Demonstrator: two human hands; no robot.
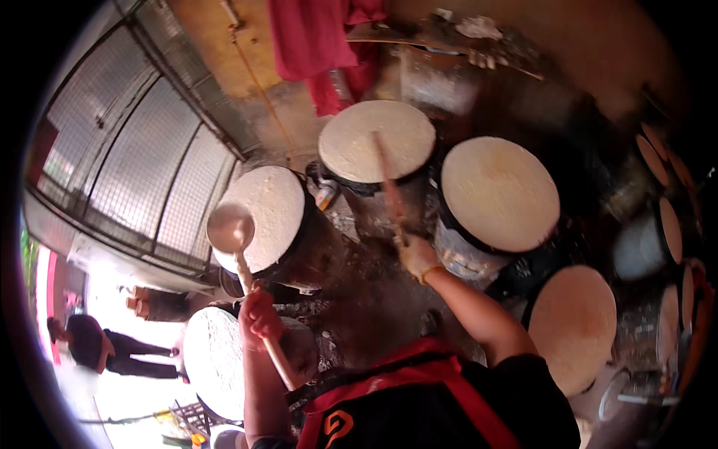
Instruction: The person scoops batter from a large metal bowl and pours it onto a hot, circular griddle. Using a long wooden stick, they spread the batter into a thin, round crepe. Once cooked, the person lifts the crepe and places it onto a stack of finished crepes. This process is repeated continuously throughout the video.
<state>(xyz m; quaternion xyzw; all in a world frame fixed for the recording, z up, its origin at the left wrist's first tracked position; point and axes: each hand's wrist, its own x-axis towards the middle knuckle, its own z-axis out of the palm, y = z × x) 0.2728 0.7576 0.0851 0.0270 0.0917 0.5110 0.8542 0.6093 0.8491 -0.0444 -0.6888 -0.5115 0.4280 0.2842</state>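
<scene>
My left hand (260, 318) is closed around the long pale handle of a ladle (229, 224). The ladle's round bowl hangs over the left edge of a drum (273, 209) topped with a pale, creamy mass. Farther right, my right hand (416, 256) grips a reddish-brown stick (387, 176), smeared by motion. Its far end reaches over the pale surface of the middle drum (404, 120); whether it touches that surface I cannot tell. A yellowish band circles my right wrist.
Another pale-topped drum (501, 194) stands right of the middle one, with more at the near left (217, 363) and near right (572, 329). Several others line the far right. Red cloth (310, 37) hangs at the back. A person (86, 340) stands outside, beyond mesh-covered panels (127, 142).
</scene>
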